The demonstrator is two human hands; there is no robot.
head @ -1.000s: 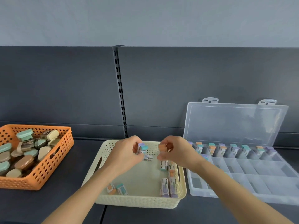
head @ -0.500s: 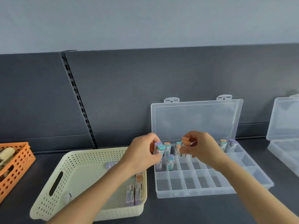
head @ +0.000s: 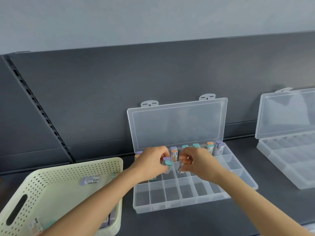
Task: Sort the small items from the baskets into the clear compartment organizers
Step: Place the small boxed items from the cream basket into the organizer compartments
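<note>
At 8 o'clock the cream basket (head: pixel 76 167), a few labelled items left in it, is set just beside the open clear organizer (head: pixel 179 204), whose near row of compartments is seen bare. Over the second row, teal- and purple-capped items (head: pixel 167 162) are pinched by the left hand (head: pixel 150 162) and an orange-capped item (head: pixel 183 158) by the right hand (head: pixel 199 160), with capped items (head: pixel 210 147) lined in the far row under the raised lid (head: pixel 177 125) and a second organizer (head: pixel 289 164) well apart at 3 o'clock. Since half a second ago the orange basket is carried out of view at 9 o'clock and more of the second organizer is shown.
</note>
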